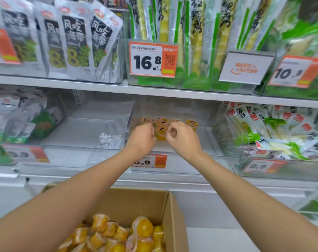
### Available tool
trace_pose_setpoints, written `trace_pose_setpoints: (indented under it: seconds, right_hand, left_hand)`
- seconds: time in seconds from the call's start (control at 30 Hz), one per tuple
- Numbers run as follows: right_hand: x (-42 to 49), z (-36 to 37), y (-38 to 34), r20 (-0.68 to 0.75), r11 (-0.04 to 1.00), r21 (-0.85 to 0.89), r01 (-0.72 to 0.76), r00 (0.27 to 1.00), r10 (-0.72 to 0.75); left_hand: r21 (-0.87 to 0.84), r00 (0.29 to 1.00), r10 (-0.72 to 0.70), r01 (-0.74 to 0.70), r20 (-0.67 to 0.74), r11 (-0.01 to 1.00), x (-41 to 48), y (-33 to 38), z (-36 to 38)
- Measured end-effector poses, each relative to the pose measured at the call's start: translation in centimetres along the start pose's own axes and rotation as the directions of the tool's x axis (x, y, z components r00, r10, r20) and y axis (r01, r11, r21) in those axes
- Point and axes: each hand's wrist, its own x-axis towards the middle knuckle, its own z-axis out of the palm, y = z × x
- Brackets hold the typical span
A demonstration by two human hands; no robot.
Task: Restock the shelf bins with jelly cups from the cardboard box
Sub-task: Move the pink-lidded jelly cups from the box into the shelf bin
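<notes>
We see our left hand (142, 138) and right hand (182, 138) curled inside the clear shelf bin (172, 108); we cannot tell what they grip. About five jelly cups (161, 132) sit there. The cardboard box (165, 206) below holds many more.

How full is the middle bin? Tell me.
Nearly empty. The bin holds only a few jelly cups near its back, and most of its floor is bare. The box below has plenty.

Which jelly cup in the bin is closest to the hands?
The front jelly cup, right between the left hand and right hand. The other cups sit in a row behind it.
</notes>
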Motion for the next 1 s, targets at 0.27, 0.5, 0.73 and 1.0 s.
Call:
trace_pose_setpoints:
  seconds: [0.27, 0.5, 0.73, 1.0]
  right_hand:
    - [-11.6, 2.9, -3.8, 0.204, 0.999, -0.025, -0.031, 0.978, 0.035]
    - [-17.2, 13.1, -0.9, 0.73, 0.965, -0.192, -0.178, 0.632, 0.261]
    - [-18.1, 21.8, 0.7, 0.762, 0.86, -0.297, -0.416, 0.439, 0.476]
    - [-19.1, 25.6, 1.9, 0.674, 0.792, -0.311, -0.525, 0.466, 0.574]
  left_hand:
    - [-0.071, 0.992, -0.12, 0.123, 0.05, 0.99, -11.8, -3.1, 0.7]
    - [0.192, 0.773, -0.361, 0.306, 0.522, 0.932, -17.6, -14.9, 8.3]
    - [0.248, 0.539, -0.416, 0.357, 0.732, 0.9, -20.9, -19.9, 17.2]
    - [0.232, 0.525, -0.428, 0.398, 0.736, 0.887, -21.1, -22.2, 22.3]
